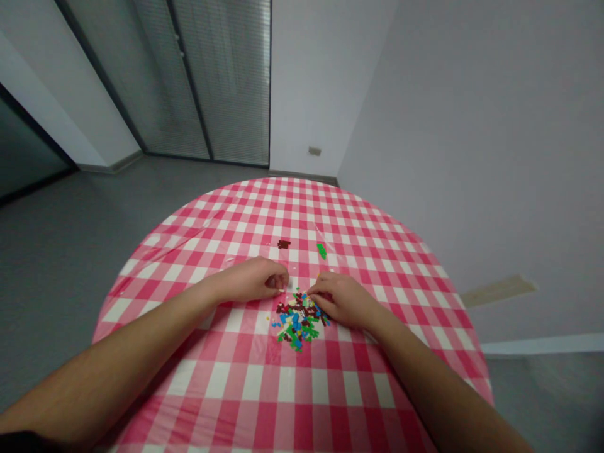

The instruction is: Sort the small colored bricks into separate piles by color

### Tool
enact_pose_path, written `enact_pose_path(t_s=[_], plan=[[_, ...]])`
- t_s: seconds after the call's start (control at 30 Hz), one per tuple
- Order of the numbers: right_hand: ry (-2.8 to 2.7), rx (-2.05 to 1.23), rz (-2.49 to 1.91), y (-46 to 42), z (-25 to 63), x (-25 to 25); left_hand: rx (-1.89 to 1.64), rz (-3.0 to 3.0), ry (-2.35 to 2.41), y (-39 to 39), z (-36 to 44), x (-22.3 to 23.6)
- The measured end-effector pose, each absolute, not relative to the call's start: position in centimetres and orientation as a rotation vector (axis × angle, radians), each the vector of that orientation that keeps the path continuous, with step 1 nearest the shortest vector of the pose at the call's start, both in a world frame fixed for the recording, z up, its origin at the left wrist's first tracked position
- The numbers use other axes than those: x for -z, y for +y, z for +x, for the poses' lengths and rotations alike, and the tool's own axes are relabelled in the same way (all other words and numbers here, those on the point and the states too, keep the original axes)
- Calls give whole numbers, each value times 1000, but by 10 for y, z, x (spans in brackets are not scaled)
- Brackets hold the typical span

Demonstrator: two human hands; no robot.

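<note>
A pile of small toy building bricks (297,324) in brown, blue, green, white and yellow lies on the checked tablecloth. At the pile's upper left rests my left hand (257,279), thumb and fingers curled together. Whatever sits between its fingertips is too small to make out. My right hand (343,299) reaches the pile's upper right edge, thumb and forefinger pinched close over the bricks. Its fingertips touch or nearly touch them, and I cannot tell whether a piece is held.
Beyond my hands lie a small group of brown bricks (284,244) and a green piece (321,251). The round table wears a red and white checked tablecloth (302,207). A wall stands to the right, and a glass partition with blinds (226,82) stands behind.
</note>
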State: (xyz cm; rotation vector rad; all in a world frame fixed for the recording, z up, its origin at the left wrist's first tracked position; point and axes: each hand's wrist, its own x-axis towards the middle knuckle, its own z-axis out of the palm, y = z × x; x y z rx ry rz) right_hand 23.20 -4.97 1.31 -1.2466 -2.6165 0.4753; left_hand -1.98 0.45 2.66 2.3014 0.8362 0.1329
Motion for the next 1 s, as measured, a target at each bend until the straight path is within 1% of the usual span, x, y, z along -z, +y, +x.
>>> enact_pose_path(t_s=[0.33,0.5,0.63,0.87,1.0], plan=[[-2618,-702,-1149,-59,226,-22,-191,2333,591,4,-16,-19],[-2529,-659,-1147,-58,224,-17,-221,2335,487,3,-13,-23],[-2568,-680,-1139,-57,222,-14,-221,2364,438,4,-13,-23],[-2680,-697,-1094,-58,224,-27,-299,2479,450,1,-10,-20],[-2687,-749,-1098,-59,225,-29,-284,2602,469,-3,-8,-22]])
